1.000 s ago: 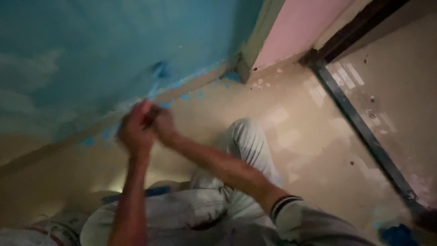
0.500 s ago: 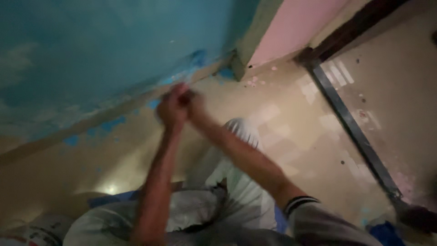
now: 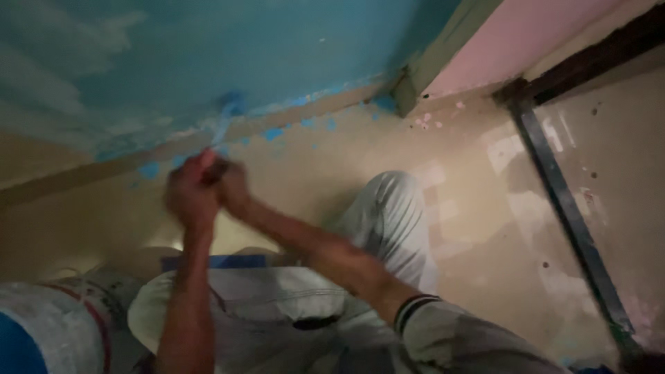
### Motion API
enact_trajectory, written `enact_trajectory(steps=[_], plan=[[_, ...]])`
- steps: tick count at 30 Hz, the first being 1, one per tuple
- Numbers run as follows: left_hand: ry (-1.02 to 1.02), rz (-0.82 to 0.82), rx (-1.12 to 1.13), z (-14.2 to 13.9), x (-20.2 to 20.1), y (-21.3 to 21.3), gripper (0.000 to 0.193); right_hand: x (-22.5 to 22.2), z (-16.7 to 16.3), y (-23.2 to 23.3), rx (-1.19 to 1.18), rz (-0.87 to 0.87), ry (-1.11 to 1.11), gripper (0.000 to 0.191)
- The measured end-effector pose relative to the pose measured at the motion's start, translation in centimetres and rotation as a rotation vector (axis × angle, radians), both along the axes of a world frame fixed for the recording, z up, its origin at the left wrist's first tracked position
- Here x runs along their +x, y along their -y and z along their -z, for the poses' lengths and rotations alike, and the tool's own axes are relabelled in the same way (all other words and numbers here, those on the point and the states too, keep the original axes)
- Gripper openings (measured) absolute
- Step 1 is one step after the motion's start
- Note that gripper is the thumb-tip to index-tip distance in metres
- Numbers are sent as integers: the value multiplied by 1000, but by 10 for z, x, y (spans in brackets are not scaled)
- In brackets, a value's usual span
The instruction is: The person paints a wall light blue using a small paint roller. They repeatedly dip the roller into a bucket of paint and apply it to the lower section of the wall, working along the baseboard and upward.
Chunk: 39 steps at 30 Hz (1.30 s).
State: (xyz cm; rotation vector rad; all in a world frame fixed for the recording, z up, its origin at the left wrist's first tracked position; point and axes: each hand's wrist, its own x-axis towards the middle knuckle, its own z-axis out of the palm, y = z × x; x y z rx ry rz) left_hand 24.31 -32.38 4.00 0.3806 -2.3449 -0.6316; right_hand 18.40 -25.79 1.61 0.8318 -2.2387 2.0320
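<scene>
My left hand (image 3: 188,197) and my right hand (image 3: 234,188) are pressed together in fists just in front of the foot of a blue painted wall (image 3: 228,48). They are closed on a small tool (image 3: 208,161); only its pale tip shows above the fingers, and blur hides what kind it is. A pale blue streak (image 3: 222,128) runs from the hands up to a darker blue blotch on the wall. I am crouched, with my grey trouser knee (image 3: 388,208) to the right of my arms.
Blue paint spots (image 3: 273,133) dot the beige floor along the skirting. A white sack (image 3: 41,325) lies at the lower left and a blue flat thing (image 3: 222,262) under my arms. A grey-green frame (image 3: 443,48), pink panel (image 3: 533,31) and dark metal floor track (image 3: 568,215) stand right.
My joined hands swept right along the foot of the wall half a second ago and are now back to the left, near the darker blue blotch.
</scene>
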Motion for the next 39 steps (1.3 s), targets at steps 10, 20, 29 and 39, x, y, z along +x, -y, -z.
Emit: enact_trajectory(steps=[10, 20, 29, 39], plan=[[-11, -43, -81, 25, -4, 3, 20, -2, 6, -6, -93, -211, 519, 27], [8, -100, 208, 33, -73, -102, 13, -67, 42, -97, -546, -136, 880, 22], [-2, -497, 274, 19, 42, 31, 15, 43, 3, 50, -73, -335, 302, 28], [-298, -529, 593, 57, -23, -109, 14, -17, 46, -66, -181, -402, 833, 38]])
